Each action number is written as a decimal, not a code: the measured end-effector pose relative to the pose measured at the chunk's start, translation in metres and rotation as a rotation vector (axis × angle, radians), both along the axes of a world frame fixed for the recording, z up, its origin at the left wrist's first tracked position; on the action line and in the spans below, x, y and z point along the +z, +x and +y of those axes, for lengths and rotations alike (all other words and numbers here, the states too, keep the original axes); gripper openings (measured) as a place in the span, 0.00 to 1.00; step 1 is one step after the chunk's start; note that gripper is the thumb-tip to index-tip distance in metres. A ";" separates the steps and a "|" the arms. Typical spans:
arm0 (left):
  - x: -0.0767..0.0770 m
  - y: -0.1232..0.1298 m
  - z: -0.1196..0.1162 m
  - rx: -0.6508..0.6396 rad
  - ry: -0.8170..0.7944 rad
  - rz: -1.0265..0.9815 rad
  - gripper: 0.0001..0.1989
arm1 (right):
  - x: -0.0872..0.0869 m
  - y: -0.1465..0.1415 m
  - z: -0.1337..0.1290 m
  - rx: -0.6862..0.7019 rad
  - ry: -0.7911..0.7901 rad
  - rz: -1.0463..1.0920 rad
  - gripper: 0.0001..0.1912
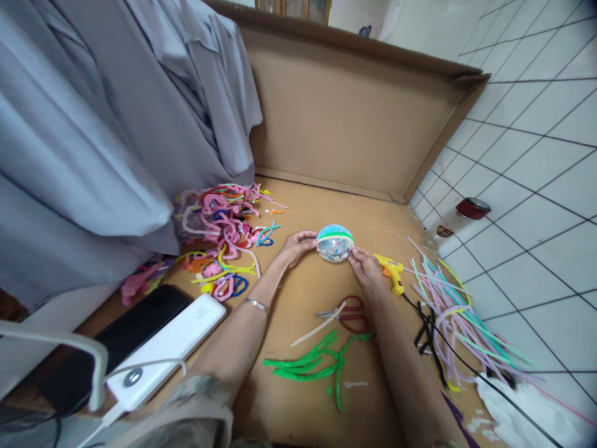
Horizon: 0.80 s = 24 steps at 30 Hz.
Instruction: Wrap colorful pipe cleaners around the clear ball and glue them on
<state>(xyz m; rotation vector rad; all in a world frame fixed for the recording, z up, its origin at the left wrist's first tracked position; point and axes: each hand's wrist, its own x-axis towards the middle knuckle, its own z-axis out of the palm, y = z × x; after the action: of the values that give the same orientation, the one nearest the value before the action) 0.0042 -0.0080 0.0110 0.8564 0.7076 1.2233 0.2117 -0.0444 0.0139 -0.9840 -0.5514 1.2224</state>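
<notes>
Between my two hands is a round ball (335,250), see-through with colourful specks in its lower half. Blue, green and white bands run across its upper part. The fingers of my left hand (298,247) pinch its left side, while my right hand (366,266) grips the lower right edge with thumb and fingertips. Below the ball lie red-handled scissors (353,314), partly covered by a pale pipe cleaner (317,326). Several green pipe cleaners (303,364) are spread closer to me. A yellow glue gun (392,272) rests just right of my right hand.
At left sit a tangled pile of colourful pipe cleaners (224,218), a white power bank (168,348) and a black phone-like slab (140,317). Long pastel pipe cleaners (457,323), a red-lidded jar (454,224) and white fluff (517,410) are at right. A cardboard wall (345,112) stands behind.
</notes>
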 end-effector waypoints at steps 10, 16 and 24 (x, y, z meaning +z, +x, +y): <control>0.002 -0.006 -0.002 -0.096 -0.041 -0.143 0.26 | 0.011 -0.007 -0.004 0.043 0.050 -0.041 0.08; 0.000 -0.014 -0.001 -0.186 -0.123 -0.149 0.22 | 0.020 -0.017 -0.006 0.042 0.073 -0.076 0.09; 0.005 -0.016 -0.005 -0.197 -0.145 -0.232 0.15 | 0.032 -0.041 -0.015 -0.085 0.179 -0.151 0.07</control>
<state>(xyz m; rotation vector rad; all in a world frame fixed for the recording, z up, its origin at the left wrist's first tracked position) -0.0117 -0.0128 0.0160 0.6359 0.5049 1.0598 0.1705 -0.0596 0.0464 -0.9421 -0.7175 1.0103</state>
